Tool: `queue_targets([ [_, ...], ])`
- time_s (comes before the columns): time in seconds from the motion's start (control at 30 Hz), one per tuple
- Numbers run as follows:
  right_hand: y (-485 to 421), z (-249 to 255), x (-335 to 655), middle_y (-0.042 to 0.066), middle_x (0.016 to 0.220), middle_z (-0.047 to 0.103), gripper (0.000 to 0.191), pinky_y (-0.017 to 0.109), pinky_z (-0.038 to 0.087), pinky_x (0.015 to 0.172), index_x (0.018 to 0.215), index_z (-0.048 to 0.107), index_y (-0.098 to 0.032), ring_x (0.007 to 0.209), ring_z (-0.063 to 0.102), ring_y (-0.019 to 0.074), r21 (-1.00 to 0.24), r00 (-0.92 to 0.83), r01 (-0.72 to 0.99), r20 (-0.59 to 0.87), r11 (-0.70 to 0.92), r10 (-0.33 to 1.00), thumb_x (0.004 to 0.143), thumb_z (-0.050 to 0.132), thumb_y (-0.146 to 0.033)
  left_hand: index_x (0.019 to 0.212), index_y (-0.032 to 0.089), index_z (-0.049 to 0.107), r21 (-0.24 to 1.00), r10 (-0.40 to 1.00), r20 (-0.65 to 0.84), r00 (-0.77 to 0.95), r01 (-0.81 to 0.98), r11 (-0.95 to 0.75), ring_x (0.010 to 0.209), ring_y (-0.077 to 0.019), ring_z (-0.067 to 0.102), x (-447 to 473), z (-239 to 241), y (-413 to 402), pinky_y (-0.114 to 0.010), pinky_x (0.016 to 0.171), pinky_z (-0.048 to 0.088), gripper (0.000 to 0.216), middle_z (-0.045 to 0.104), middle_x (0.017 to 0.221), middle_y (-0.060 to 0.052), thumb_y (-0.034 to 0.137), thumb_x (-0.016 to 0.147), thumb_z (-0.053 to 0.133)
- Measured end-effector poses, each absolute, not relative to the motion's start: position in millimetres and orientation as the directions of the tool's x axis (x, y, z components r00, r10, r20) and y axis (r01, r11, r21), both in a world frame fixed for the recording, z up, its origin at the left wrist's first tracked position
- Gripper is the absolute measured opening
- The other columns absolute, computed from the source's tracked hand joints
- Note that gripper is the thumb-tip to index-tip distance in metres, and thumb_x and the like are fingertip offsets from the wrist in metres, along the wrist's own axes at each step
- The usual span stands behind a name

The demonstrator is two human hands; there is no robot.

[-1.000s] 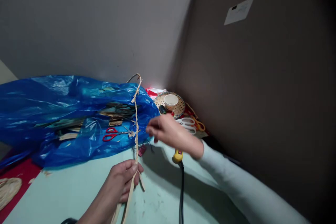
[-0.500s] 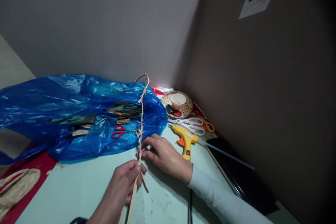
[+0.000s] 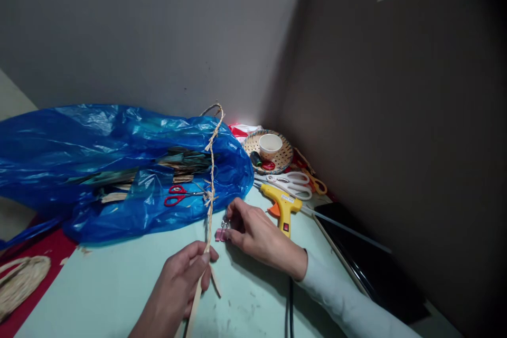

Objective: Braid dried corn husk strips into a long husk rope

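My left hand (image 3: 186, 280) pinches a long straw-coloured braid (image 3: 213, 179) near its lower end, where loose flat strands hang down below my fingers. From there the braid runs up over the blue plastic bag and curls at its far end. To the right of it, my right hand (image 3: 257, 232) is closed on a small pink binder clip (image 3: 221, 234), thumb and fingers at its wire handles. The clip is apart from the braid. Red-handled scissors (image 3: 178, 196) lie on the bag, their blades reaching to the braid.
A blue plastic bag (image 3: 119, 222) with dried leaf strips lies along the wall. Right of it are a woven tray (image 3: 287, 156) with a white cup (image 3: 270, 144), white-handled scissors (image 3: 293, 185), and a yellow glue gun (image 3: 282, 205). A dark flat panel (image 3: 364, 259) and coiled braid (image 3: 24, 285) flank the table.
My right hand has drawn away to the right from the braid with the pink binder clip, which was beside the braid before. My left hand keeps its pinch.
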State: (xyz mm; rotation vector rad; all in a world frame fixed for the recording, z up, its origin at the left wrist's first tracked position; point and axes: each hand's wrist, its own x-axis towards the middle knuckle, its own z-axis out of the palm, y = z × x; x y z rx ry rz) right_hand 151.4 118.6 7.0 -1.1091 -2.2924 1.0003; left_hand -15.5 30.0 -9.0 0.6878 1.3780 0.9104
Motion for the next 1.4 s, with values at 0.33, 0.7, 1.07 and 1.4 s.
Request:
queue_targets([
  [0.33, 131.5, 10.1, 158.4, 0.007, 0.101, 0.072, 0.028, 0.03, 0.047, 0.08, 0.106, 0.069, -0.017, 0.09, 0.064, 0.0208, -0.832, -0.601, 0.499, -0.13, 0.243, 0.788, 0.079, 0.06, -0.014, 0.08, 0.018, 0.061, 0.882, 0.879, -0.471, -0.078, -0.05, 0.469, 0.039, -0.0034, 0.018, -9.8, -4.4, 29.1, -0.018, 0.039, 0.008, 0.028, 0.043, 0.049, 0.01, 0.046, 0.076, 0.062],
  [0.7, 138.8, 2.1, 157.0, 0.003, 0.082, 0.073, 0.017, 0.029, 0.048, 0.074, 0.09, 0.069, -0.016, 0.08, 0.067, 0.0186, -0.96, -0.631, 0.273, -0.137, 0.054, 0.764, 0.076, 0.074, -0.025, 0.09, 0.017, 0.064, 0.903, 0.916, -0.395, -0.069, 0.153, 0.401, 0.044, -0.0084, 0.027, -14.5, -13.0, 38.1, -0.021, 0.045, 0.016, 0.032, 0.041, 0.049, 0.009, 0.047, 0.083, 0.056],
  [1.07, 145.6, -5.2, 153.1, 0.0, 0.075, 0.07, 0.02, 0.022, 0.041, 0.061, 0.084, 0.069, -0.016, 0.071, 0.063, 0.0141, -0.909, -0.555, 0.382, -0.08, 0.168, 0.828, 0.07, 0.081, -0.025, 0.116, 0.012, 0.057, 0.895, 0.962, -0.269, -0.04, 0.359, 0.265, 0.052, -0.0155, 0.039, -16.5, -10.3, 45.3, -0.025, 0.053, 0.029, 0.045, 0.042, 0.051, 0.008, 0.046, 0.086, 0.051],
  [1.4, 148.1, -5.8, 153.6, 0.0, 0.072, 0.069, 0.019, 0.023, 0.042, 0.063, 0.081, 0.069, -0.017, 0.073, 0.065, 0.0157, -0.91, -0.559, 0.369, -0.056, 0.188, 0.827, 0.073, 0.08, -0.03, 0.092, 0.024, 0.073, 0.896, 0.989, -0.136, -0.062, 0.418, 0.149, 0.076, -0.0246, 0.062, -18.1, -3.2, 52.6, -0.026, 0.071, 0.046, 0.019, 0.071, 0.077, -0.003, 0.033, 0.076, 0.067],
])
